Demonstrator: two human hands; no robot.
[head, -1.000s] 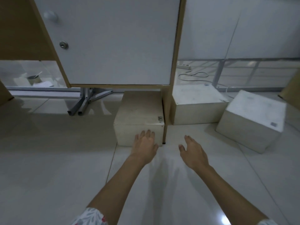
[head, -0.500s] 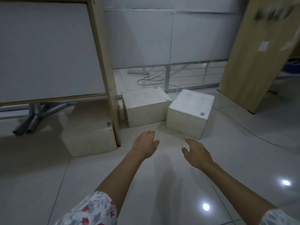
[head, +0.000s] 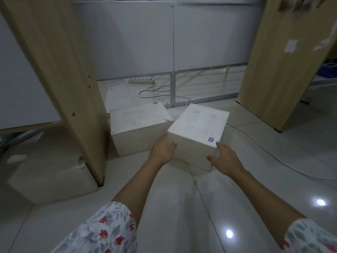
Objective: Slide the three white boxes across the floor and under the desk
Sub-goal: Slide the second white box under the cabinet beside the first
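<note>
Three white boxes stand on the tiled floor. The nearest white box (head: 197, 128) sits turned at an angle in the middle, with a small blue sticker on its top. My left hand (head: 162, 151) presses on its left front corner and my right hand (head: 223, 158) on its right front corner, fingers spread against its sides. A second box (head: 135, 123) stands just left of it, under the desk between the wooden side panels. The third box (head: 49, 177) lies in shadow at the lower left, beneath the cabinet, left of the wooden panel (head: 69, 84).
A second wooden panel (head: 279, 66) rises at the right. A power strip (head: 141, 80) and looped cable lie at the back by a metal frame (head: 172, 92). Another cable (head: 273, 157) curves over the floor right of the boxes.
The view swung right from the left box. Both hands moved forward from hovering over the floor and now rest on the angled middle box's front corners.
</note>
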